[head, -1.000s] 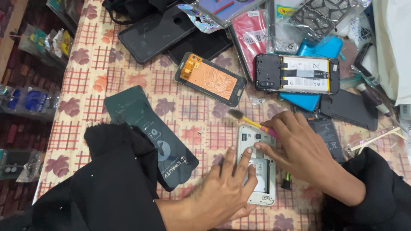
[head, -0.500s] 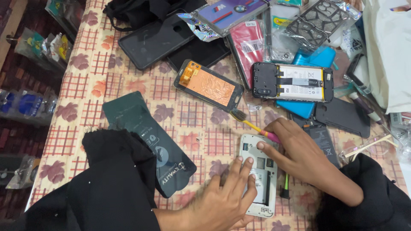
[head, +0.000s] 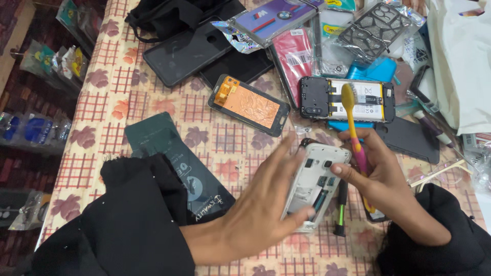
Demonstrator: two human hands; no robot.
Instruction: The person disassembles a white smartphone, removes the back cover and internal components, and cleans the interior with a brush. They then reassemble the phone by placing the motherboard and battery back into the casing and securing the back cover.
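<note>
Left hand [head: 261, 204] lies fingers extended and close together, flat against the left side of the opened white phone [head: 312, 184], thumb hooked under its lower edge. The phone is tilted up off the table [head: 102, 102], back cover off, internals and empty battery bay facing the camera. It sits near the table's front edge, right of centre.

Right hand [head: 381, 179] grips the phone's right edge, thumb pressed on the frame. The same hand clamps a toothbrush [head: 353, 122] between its fingers: yellow and pink handle, bristle head pointing away toward the far edge, overlapping the second open phone [head: 319, 97], which is black and lies with its white battery exposed.

A small screwdriver [head: 340, 209] with a green and black shaft lies on the cloth just below the white phone, right of the left hand's fingertips.

Toward mid-table: a display assembly [head: 250, 105] with copper backing, face down. A dark green package [head: 174, 163] lies left of the left wrist, partly under the black sleeve [head: 133, 225]. The far edge carries black phones and bagged cases in a heap.
</note>
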